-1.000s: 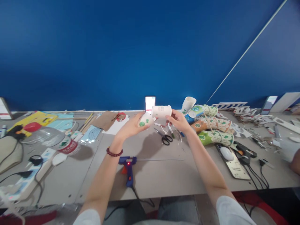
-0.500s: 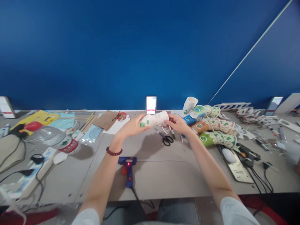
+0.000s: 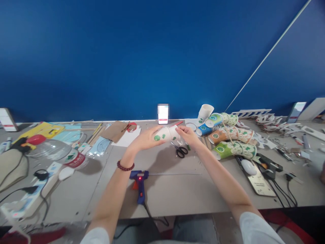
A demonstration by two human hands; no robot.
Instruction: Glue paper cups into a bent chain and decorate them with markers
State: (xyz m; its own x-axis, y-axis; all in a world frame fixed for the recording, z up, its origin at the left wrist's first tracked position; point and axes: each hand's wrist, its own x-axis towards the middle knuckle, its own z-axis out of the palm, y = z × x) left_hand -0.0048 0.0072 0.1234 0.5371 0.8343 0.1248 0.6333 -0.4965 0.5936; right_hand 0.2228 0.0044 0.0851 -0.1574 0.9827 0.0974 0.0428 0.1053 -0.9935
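Above the middle of the table I hold two white paper cups with green leaf marks, end to end and partly overlapping. My left hand (image 3: 146, 139) wraps round the left paper cup (image 3: 161, 135). The fingers of my right hand (image 3: 188, 135) pinch the rim side of the right paper cup (image 3: 174, 133). Whether the cups are glued together cannot be seen. Just beneath my right hand lie black-handled scissors (image 3: 180, 151). A blue hot glue gun (image 3: 140, 186) with a lit red light rests nearer the front edge.
To the right lie chains of patterned paper cups (image 3: 232, 149) and a stack of white cups (image 3: 205, 112). A phone (image 3: 163, 114) stands against the blue wall. A plastic bottle (image 3: 63, 152) and a power strip (image 3: 42, 189) are at left; a mouse (image 3: 248, 167) is at right.
The right cup has turned, so its green marks now show, and less of its length is visible. My right hand has shifted slightly; my left hand keeps its hold.
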